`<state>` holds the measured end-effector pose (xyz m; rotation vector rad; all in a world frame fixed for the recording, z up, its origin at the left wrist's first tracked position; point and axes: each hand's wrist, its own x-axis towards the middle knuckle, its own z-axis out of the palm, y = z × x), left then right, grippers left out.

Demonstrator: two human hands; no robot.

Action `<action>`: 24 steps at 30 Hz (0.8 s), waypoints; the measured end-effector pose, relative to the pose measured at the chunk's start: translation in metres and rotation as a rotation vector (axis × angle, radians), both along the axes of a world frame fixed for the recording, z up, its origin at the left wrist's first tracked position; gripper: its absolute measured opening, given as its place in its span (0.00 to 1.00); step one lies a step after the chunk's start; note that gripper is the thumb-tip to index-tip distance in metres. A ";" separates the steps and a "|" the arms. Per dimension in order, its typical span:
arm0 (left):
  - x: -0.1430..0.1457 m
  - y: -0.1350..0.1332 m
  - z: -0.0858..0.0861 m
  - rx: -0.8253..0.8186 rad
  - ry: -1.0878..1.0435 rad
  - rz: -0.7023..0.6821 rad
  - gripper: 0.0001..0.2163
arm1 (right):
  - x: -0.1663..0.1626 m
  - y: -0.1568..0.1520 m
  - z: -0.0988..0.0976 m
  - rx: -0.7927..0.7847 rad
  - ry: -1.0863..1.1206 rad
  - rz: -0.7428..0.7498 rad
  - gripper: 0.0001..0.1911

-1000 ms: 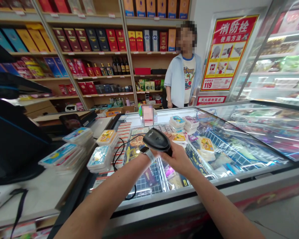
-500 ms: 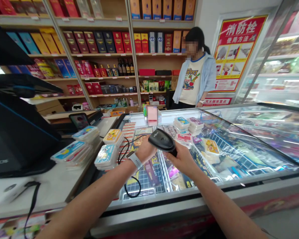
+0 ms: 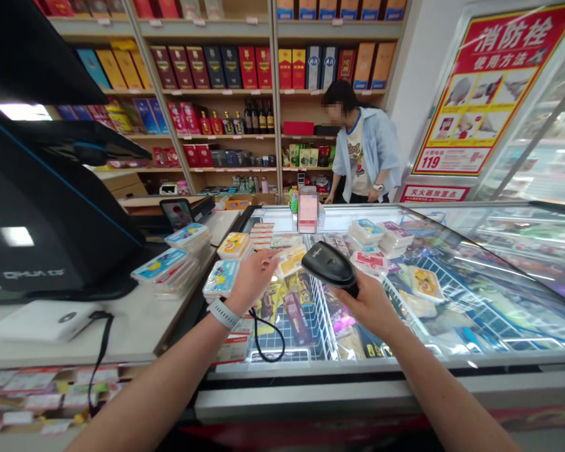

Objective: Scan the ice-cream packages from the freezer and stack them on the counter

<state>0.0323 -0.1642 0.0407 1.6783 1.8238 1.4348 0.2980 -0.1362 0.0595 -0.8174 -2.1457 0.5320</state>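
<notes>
My right hand (image 3: 370,304) is closed round the handle of a black barcode scanner (image 3: 329,267), whose head points up and to the left above the freezer's glass top. My left hand (image 3: 254,279), with a pale watch band on the wrist, is held out to the left of the scanner. Its fingers stretch towards a flat box with a yellow label (image 3: 292,258); I cannot tell whether they touch it. Behind and beside that hand are a stack of yellow-labelled boxes (image 3: 234,245) and a blue-labelled stack (image 3: 221,278). A black cable (image 3: 282,351) loops below the hand.
More stacked boxes stand on the counter (image 3: 169,263) and on the glass, with blue (image 3: 366,229) and purple (image 3: 395,235) labels. A phone (image 3: 307,212) stands upright at the back. Left is a black checkout terminal (image 3: 51,207). A person (image 3: 365,150) leans beyond the freezer.
My left hand has moved left, away from the scanner, and the yellow-labelled box now shows between them. The view has turned a little left. The person behind the freezer has bent forward.
</notes>
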 end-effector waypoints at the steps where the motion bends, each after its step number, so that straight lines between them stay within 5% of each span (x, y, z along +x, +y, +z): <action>1: -0.005 0.000 -0.002 0.009 -0.093 -0.002 0.15 | 0.000 0.001 -0.001 0.007 -0.009 0.001 0.16; 8: -0.018 -0.002 -0.001 0.077 -0.498 0.026 0.22 | -0.002 0.000 0.000 0.013 -0.075 0.003 0.15; 24: -0.014 -0.009 0.004 0.171 -0.497 0.040 0.18 | -0.005 0.000 -0.003 -0.008 -0.145 0.012 0.16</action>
